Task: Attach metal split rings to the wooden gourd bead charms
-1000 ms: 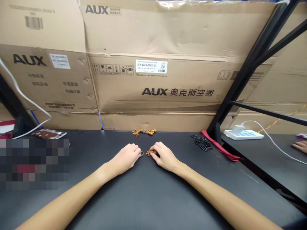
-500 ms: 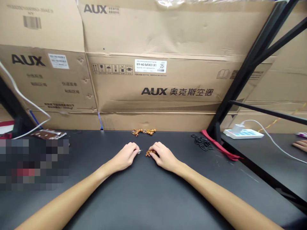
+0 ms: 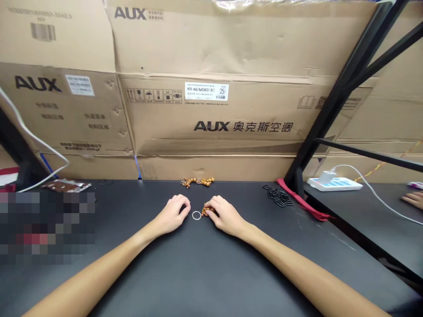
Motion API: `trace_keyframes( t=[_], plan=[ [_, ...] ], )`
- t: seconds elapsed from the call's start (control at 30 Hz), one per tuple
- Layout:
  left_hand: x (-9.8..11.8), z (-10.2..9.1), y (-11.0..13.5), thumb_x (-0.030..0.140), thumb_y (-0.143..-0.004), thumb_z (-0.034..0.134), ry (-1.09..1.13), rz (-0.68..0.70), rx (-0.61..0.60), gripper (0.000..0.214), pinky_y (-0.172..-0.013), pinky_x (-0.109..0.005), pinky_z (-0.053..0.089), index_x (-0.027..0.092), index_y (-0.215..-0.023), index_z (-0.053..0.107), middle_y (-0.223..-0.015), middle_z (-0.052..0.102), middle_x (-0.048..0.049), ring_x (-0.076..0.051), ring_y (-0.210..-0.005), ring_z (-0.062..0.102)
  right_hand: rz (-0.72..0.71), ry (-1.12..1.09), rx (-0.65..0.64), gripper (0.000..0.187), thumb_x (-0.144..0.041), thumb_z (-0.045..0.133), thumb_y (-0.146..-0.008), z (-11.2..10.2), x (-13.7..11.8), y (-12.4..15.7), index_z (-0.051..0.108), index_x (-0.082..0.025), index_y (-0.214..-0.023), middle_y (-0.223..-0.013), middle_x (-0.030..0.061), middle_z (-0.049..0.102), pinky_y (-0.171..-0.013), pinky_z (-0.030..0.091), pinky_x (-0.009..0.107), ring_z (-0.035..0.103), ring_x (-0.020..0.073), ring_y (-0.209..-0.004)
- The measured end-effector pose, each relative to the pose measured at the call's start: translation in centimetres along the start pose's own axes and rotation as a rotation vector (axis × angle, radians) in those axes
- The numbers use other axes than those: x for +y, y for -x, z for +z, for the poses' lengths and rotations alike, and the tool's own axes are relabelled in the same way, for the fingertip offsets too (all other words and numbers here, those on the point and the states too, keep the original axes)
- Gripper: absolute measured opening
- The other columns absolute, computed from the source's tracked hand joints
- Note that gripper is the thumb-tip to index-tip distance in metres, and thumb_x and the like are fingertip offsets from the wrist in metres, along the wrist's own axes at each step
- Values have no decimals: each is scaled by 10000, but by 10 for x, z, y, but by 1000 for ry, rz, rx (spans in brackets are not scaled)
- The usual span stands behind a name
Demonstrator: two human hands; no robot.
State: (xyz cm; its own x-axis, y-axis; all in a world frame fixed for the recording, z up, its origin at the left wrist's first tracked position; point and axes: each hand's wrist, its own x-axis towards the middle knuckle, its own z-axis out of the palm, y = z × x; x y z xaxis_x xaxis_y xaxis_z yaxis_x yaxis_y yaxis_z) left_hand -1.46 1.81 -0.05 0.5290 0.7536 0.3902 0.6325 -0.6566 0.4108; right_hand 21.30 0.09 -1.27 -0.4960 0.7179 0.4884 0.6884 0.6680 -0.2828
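A thin silvery ring lies flat on the black tabletop between my hands. Just to its left is my left hand, thumb and fingers parted with nothing between them. My right hand is closed around a small bunch of brown beads; the beads poke out at its left side, close to the ring, and the rest is hidden by the fingers. Farther back, near the cardboard, lie other strung wooden beads with metal rings among them.
Several black rings lie in a pile at the right, beside a red strap. A white power strip sits beyond the black metal frame. Another person's hand shows at the right edge. Cardboard boxes stand behind.
The ring, earlier held at my left fingertips, now rests on the table. My left fingers have parted from it. My right hand keeps its hold on the beads.
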Motion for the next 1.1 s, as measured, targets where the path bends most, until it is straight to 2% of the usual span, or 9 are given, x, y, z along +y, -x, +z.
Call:
trace_keyframes(
  t=[0.13,0.27,0.53,0.7,0.93,1.1],
  plan=[
    [12,-5,6,323,-910,504,-24,144,-75,172,-863,-347,417,219,-984,618,-979,612,-40,-193,-925,542,2,6,-2,77,-171,518,-900,-1,-1,-1,584,-195,-932,-894,52,605,-780,462,324,537,186,-856],
    [19,-6,9,330,-926,492,-111,243,-121,190,-835,-334,399,233,-956,653,-934,624,-30,-186,-901,548,0,8,-2,84,-166,517,-900,0,0,0,580,-196,-946,-911,54,606,-790,460,325,535,188,-868],
    [19,-7,8,384,-885,559,-203,238,-70,207,-770,-333,399,196,-828,624,-862,673,-30,-197,-827,578,-23,-22,-2,111,-169,475,-922,-1,0,0,582,-198,-911,-911,54,611,-791,450,334,529,185,-851],
    [19,-6,6,294,-930,488,-303,262,-85,206,-744,-337,402,187,-831,634,-803,669,-48,-202,-802,587,-20,-24,-5,129,-179,460,-934,0,1,0,582,-199,-897,-916,48,617,-797,444,336,522,183,-856],
    [22,-2,8,164,-953,373,-568,359,-140,250,-754,-352,435,159,-792,565,-737,604,-75,-223,-766,565,-41,-61,5,121,-169,452,-937,0,2,0,567,-205,-942,-918,45,630,-795,444,332,525,181,-834],
    [18,-3,10,129,-952,358,-480,322,-156,223,-770,-323,461,163,-838,546,-783,584,-57,-192,-753,565,-68,-105,16,110,-170,458,-932,0,3,-1,560,-206,-952,-928,54,629,-792,450,341,532,188,-847]
  ],
)
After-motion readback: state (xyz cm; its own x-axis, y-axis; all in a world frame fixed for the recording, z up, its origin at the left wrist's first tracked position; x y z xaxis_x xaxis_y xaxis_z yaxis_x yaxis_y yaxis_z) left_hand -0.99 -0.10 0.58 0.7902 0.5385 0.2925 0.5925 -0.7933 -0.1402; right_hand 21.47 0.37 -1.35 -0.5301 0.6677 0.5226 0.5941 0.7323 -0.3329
